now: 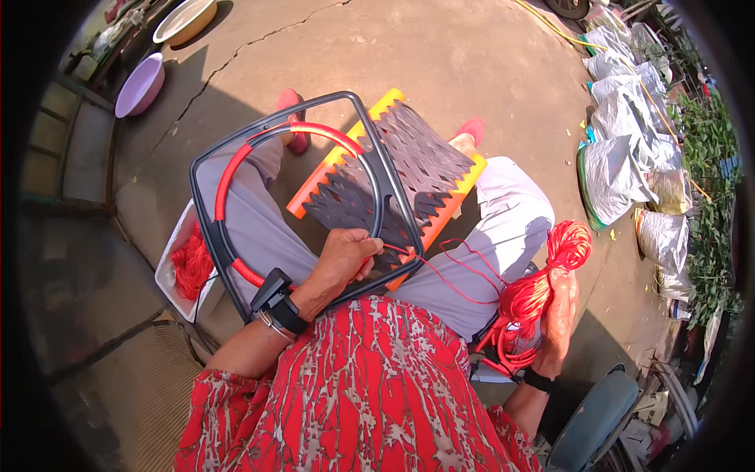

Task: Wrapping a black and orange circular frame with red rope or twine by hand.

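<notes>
Across my lap lies a black squared metal frame (197, 189) with a round inner ring (381, 206). Glossy red wrapping (224, 185) covers several stretches of that ring. My left hand (350, 256) is closed at the ring's near right side, pinching a thin red cord (464, 295) against it. From there the cord runs slack over my right thigh. Out to the right, my right hand (560, 303) grips a bundle of red cord (543, 275), tied narrow in its middle. Its fingers are partly hidden behind the bundle.
An orange and yellow toothed rack (452, 208) with grey slatted mesh stands between my legs. A white bin (167, 263) of red cord sits left; more red tubing (499, 350) lies below my right hand. White sacks (617, 177) line the right. Basins (141, 85) stand far left.
</notes>
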Action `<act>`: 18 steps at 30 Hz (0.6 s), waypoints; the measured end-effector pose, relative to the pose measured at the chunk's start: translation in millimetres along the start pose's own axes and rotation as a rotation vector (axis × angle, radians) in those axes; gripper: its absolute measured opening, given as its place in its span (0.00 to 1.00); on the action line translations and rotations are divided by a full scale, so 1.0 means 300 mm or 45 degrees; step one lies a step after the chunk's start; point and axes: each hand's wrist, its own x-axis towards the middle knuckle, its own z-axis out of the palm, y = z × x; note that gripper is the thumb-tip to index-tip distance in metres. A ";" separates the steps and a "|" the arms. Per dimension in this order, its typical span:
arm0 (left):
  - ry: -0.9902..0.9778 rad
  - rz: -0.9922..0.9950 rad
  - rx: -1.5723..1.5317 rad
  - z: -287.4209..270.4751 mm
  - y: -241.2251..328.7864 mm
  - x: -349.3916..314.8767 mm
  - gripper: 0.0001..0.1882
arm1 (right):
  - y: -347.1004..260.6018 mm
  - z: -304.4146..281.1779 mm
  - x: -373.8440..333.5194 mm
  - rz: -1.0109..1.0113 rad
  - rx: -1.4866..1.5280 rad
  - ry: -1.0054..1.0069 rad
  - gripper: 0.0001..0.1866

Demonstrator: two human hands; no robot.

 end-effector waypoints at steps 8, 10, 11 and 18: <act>0.231 0.306 0.286 0.012 -0.110 0.055 0.13 | -0.025 0.424 0.081 -0.229 -0.616 -0.574 0.23; 0.341 0.356 0.435 0.015 -0.110 0.053 0.15 | 0.010 0.471 0.087 -0.257 -0.650 -0.576 0.23; 0.346 0.364 0.422 0.015 -0.107 0.052 0.15 | 0.041 0.474 0.092 -0.340 -0.819 -0.571 0.22; 0.518 0.725 0.810 0.081 -0.092 0.024 0.11 | 0.082 0.596 0.164 -0.686 -1.669 -0.682 0.17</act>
